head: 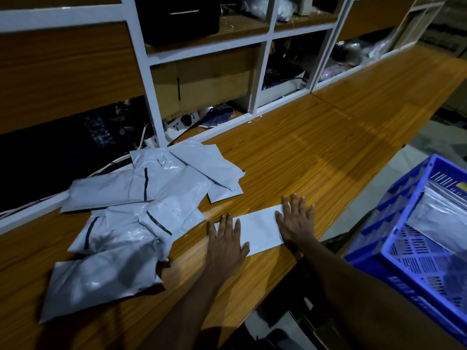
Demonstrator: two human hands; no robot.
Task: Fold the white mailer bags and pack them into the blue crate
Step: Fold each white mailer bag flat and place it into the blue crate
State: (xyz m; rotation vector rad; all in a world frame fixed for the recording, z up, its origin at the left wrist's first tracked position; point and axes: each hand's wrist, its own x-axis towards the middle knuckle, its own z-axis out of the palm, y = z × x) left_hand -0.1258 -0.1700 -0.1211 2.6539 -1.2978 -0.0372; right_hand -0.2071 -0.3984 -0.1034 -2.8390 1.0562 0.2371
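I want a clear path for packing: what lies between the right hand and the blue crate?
Nothing on the counter: in the head view the right hand presses the folded bag, then bare wooden counter to its edge, then a gap to the blue crate.

Blue crate (394,251) cut off at right/bottom edge; contents blurry.

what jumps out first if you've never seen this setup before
Two bare hands, the left hand and right hand, press flat on a white mailer bag near the front edge of the wooden counter. To their left sprawls a loose pile of unfolded mailer bags. At the far right, off the counter, a blue crate already holds a bag.
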